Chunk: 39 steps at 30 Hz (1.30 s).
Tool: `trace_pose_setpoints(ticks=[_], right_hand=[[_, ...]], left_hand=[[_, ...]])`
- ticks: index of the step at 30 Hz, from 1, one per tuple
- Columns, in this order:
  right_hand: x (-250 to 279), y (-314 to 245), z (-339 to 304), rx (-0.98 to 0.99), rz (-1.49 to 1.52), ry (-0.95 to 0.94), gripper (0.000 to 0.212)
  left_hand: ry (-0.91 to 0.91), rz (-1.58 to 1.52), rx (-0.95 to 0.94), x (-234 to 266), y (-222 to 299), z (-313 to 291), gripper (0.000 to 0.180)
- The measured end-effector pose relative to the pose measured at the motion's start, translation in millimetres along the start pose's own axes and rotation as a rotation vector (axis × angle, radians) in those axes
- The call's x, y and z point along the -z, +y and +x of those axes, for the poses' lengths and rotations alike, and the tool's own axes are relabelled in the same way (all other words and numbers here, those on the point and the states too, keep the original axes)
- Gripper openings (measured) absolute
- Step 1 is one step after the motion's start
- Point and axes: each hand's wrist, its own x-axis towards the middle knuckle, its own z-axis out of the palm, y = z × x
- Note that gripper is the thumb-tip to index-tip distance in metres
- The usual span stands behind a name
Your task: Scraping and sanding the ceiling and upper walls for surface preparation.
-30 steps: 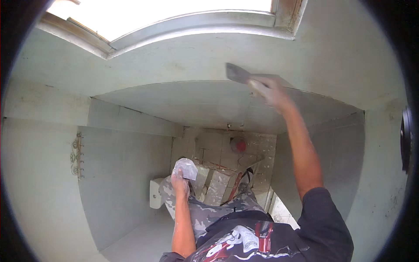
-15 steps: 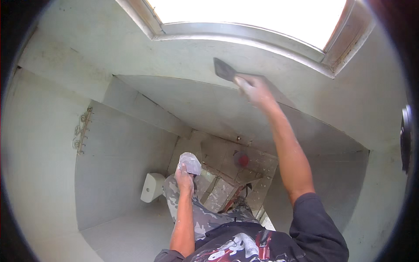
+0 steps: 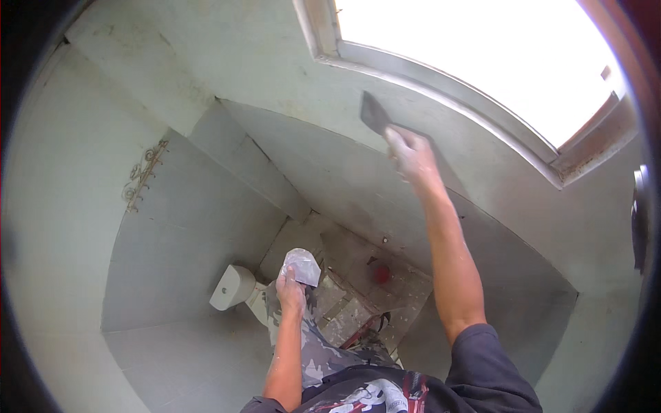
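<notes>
My right hand (image 3: 414, 155) is closed around the handle of a putty knife (image 3: 374, 113). The knife's dark, wide blade lies against or very close to the pale wall (image 3: 289, 86), below the window; contact cannot be made out for certain. Lower down, in front of my body, my left hand (image 3: 291, 293) grips a whitish, smeared, cup-like piece (image 3: 303, 266) with an angular rim. Its exact kind is not clear, and my fingers hide its lower part. White residue coats the fingers of both hands.
A bright window (image 3: 475, 62) with a ledge sits at the upper right. A white toilet (image 3: 233, 287) stands low on the left. On the tiled left wall hangs a scrolled hook rack (image 3: 145, 176). A red round object (image 3: 381, 273) rests on the stained floor (image 3: 406, 296).
The view has turned, so the window now sits farther right and tilted. My right hand keeps the putty knife near the wall beneath the window. My left hand still grips the whitish piece.
</notes>
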Motion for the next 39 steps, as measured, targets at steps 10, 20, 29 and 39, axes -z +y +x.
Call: trace_pose_setpoints(ticks=[10, 20, 29, 39], right_hand=[[-65, -18, 54, 0.12, -0.058, -0.007, 0.044], [53, -10, -95, 0.203, -0.153, 0.15, 0.036], [346, -45, -190, 0.864, -1.136, 1.22, 0.034], [508, -54, -144, 0.856, -1.065, 1.321, 0.04]], left_hand=[[0.002, -0.026, -0.03, -23, -3, 8, 0.033], [-0.089, -0.196, -0.285, -115, 57, 65, 0.047], [-0.066, -0.3, -0.373, -204, 96, 96, 0.048], [0.17, -0.077, -0.846, -340, 157, 134, 0.043]])
